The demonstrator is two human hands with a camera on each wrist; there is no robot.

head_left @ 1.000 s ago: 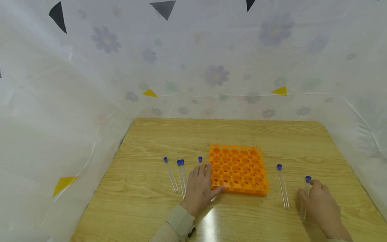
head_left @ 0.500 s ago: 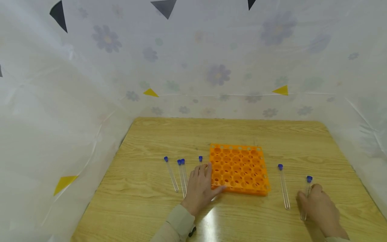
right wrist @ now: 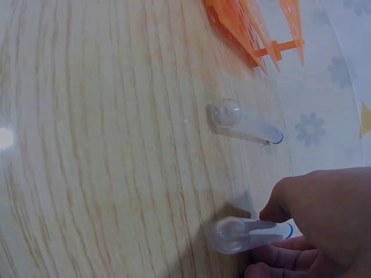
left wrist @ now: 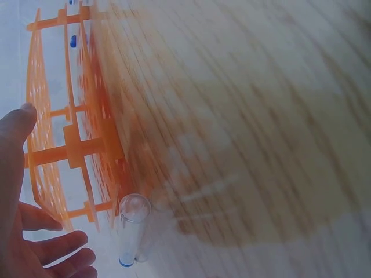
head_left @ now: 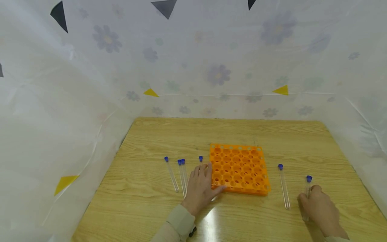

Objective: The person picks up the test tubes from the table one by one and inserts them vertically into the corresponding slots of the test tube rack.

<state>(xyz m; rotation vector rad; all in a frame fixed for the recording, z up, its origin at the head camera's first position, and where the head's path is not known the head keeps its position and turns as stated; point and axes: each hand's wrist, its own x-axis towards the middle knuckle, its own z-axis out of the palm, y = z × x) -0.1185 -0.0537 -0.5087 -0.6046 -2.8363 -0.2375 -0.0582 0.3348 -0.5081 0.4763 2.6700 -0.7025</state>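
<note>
An orange test tube rack (head_left: 239, 169), full of round holes, lies on the table. At its near left corner rests my left hand (head_left: 199, 191), the thumb on the front edge and the loosely extended fingers along the left side. The left wrist view shows the thumb tip against the rack's top plate. My right hand (head_left: 321, 208) pinches a clear test tube (right wrist: 231, 236) with a blue cap (head_left: 309, 178) between thumb and fingers, close over the table. To the left of that, another capped test tube (head_left: 284, 188) lies untouched.
Several more blue-capped test tubes lie left of the rack, among them one at the far left (head_left: 171, 174). My left hand partly covers one whose cap (head_left: 201, 158) shows. Pale flowered sheeting (head_left: 217, 74) encloses the wooden table (head_left: 145, 215) at the back and sides.
My right hand has shifted very slightly on its test tube, whose lower end has moved a little to the right. The left hand and rack have stayed in place.
</note>
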